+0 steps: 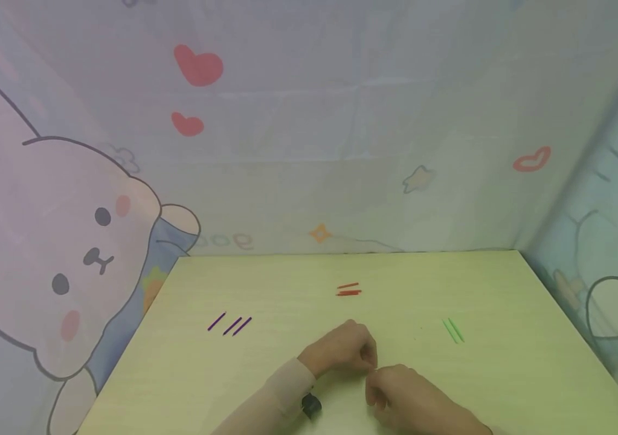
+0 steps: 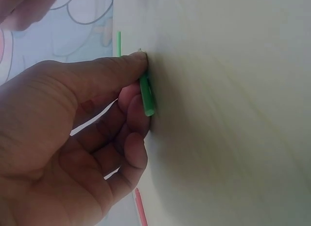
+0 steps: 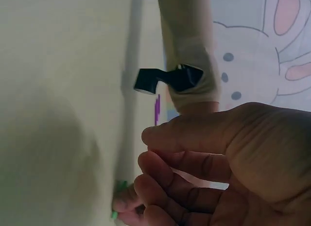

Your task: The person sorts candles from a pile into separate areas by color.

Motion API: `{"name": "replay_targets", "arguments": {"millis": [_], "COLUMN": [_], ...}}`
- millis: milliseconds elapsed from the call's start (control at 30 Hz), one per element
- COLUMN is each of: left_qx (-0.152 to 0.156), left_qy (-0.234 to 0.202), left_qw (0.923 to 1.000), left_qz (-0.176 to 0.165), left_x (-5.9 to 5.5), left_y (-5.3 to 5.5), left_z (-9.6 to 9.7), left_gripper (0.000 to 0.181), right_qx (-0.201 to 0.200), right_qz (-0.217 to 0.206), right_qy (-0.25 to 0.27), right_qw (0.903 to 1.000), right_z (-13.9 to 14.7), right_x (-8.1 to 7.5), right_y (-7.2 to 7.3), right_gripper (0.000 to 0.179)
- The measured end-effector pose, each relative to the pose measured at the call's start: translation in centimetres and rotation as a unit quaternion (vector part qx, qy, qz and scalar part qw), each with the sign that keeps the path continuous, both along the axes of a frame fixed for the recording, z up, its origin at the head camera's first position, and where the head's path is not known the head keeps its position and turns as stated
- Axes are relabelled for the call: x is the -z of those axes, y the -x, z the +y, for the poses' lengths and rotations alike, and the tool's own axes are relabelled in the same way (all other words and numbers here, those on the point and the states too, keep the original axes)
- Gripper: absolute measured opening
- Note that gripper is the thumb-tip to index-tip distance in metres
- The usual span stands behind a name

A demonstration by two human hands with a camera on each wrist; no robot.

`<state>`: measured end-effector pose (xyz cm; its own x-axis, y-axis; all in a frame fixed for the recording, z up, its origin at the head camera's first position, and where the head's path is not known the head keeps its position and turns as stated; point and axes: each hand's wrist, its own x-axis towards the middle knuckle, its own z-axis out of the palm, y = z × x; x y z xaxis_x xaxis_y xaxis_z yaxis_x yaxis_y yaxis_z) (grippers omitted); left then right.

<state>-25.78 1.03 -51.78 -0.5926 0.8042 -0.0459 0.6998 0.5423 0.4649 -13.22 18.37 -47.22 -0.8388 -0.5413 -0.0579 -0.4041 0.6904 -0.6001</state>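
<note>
Near the front middle of the table, my left hand (image 1: 344,347) pinches a green pen-like stick (image 2: 147,97) between thumb and fingers, close over the tabletop. A small pale tip shows beyond the thumb in the left wrist view. My right hand (image 1: 409,396) is beside it at the front, its fingers curled and the thumb close to the index fingertip. In the right wrist view, no object shows between those right fingertips (image 3: 151,160). Two more green sticks (image 1: 453,331) lie on the table to the right of both hands.
Several purple sticks (image 1: 229,324) lie slanted on the left of the pale table (image 1: 140,386). A group of red sticks (image 1: 349,293) lies beyond the hands at the back middle. A black wrist device (image 3: 167,79) sits at the left sleeve. Printed cloth (image 1: 309,121) hangs behind.
</note>
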Motion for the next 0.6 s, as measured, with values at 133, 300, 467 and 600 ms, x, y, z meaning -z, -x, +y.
{"name": "replay_targets", "arguments": {"millis": [133,300,467,600], "left_qx": [-0.001,-0.003,0.0,0.002], "left_qy": [-0.003,-0.004,-0.004,-0.002], "left_qw": [1.0,0.9999,1.0,1.0], "left_qz": [-0.001,-0.01,-0.007,0.001], "left_x": [0.1,0.2,0.1,0.0], "left_y": [0.1,0.1,0.0,0.0], "left_z": [0.0,-0.1,-0.1,-0.1], "left_gripper": [0.013,0.011,0.011,0.011], "right_qx": [0.025,0.031,0.011,0.002], "right_qz": [-0.042,-0.076,-0.059,-0.043], "right_qy": [-0.01,-0.015,-0.031,-0.04], "right_qw": [0.9987,0.9965,0.9977,0.9983], "right_z": [-0.5,-1.0,-1.2,-1.5], "right_x": [1.1,2.3,3.1,3.6], "right_y": [-0.4,-0.8,-0.7,-0.7], "right_gripper": [0.025,0.019,0.025,0.026]}}
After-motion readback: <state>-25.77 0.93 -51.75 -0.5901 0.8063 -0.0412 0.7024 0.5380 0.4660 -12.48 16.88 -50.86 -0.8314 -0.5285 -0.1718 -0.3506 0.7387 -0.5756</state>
